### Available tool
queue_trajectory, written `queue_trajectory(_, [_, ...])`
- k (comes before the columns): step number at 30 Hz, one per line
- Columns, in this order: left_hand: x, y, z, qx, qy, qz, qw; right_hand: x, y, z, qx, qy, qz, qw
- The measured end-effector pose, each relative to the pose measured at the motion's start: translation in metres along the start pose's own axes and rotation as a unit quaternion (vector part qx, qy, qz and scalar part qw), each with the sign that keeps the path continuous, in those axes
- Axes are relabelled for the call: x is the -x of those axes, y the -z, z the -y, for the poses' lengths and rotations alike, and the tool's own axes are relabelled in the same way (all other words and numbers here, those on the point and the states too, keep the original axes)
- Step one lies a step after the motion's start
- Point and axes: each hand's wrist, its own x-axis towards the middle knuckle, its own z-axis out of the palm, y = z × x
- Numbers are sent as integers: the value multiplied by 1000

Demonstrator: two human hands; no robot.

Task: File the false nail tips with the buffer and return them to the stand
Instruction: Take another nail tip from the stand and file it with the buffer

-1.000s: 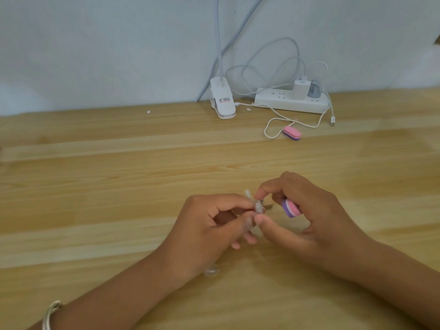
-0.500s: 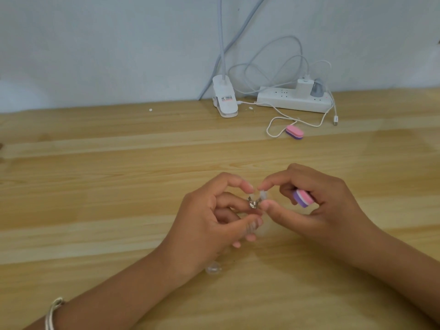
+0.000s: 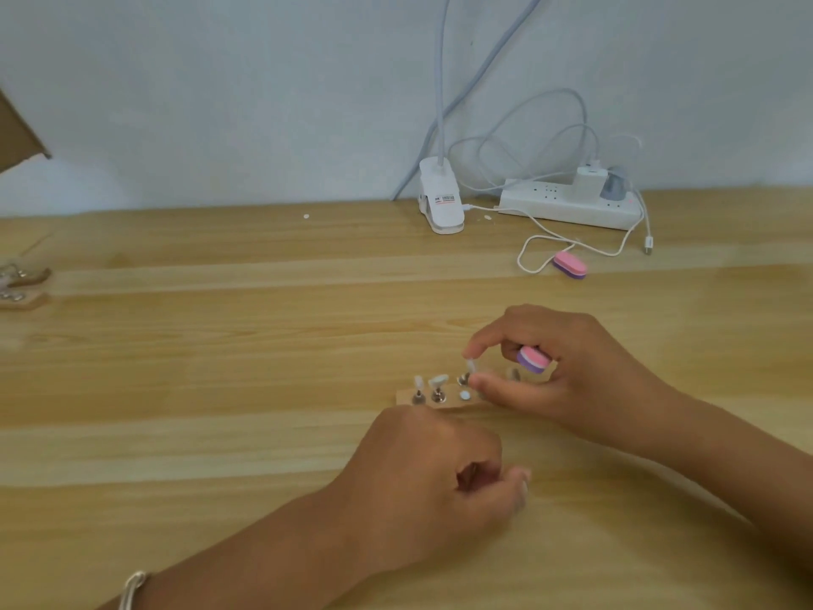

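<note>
A small wooden stand (image 3: 407, 396) lies on the table in front of me, with two clear nail tips (image 3: 437, 380) on metal pegs at its left end. My right hand (image 3: 567, 372) pinches a nail tip on its metal peg (image 3: 470, 367) between thumb and forefinger, just above the stand's middle, and tucks a pink-and-purple buffer (image 3: 533, 358) in its other fingers. My left hand (image 3: 440, 482) rests curled on the table just in front of the stand, with nothing visible in it.
A second pink buffer (image 3: 569, 265) lies by a white cable further back. A white clamp lamp base (image 3: 441, 202) and a power strip (image 3: 569, 204) sit against the wall. Other wooden stands (image 3: 22, 286) show at the left edge.
My left hand let go of the peg and dropped back toward me. My right hand now carries the nail tip on its peg alone over the stand, which has come into view.
</note>
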Motion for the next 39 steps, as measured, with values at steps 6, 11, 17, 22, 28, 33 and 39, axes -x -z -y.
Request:
queue_trajectory(6, [-1, 0, 0, -50, -30, -42, 997, 2, -2, -3, 43, -9, 29, 999])
queue_trajectory(11, [-3, 0, 0, -56, -21, -64, 996, 3, -2, -1, 43, -9, 33, 999])
queue_trajectory(17, [-5, -1, 2, -71, 20, -83, 994, 5, 11, -2, 60, -27, 25, 998])
queue_trajectory(22, [-5, -2, 2, -68, 57, -76, 993, 6, 12, -6, 66, -6, 29, 997])
queue_trajectory(28, [-5, -1, 0, -73, 54, -78, 993, 9, 13, -8, 58, 15, 26, 998])
queue_trajectory(33, [-5, -1, 4, -58, 63, -69, 994, 11, 13, -9, 43, 29, 30, 998])
queue_trajectory(39, [-4, -2, 5, -59, 71, -68, 993, 12, 12, -7, 47, 41, 22, 998])
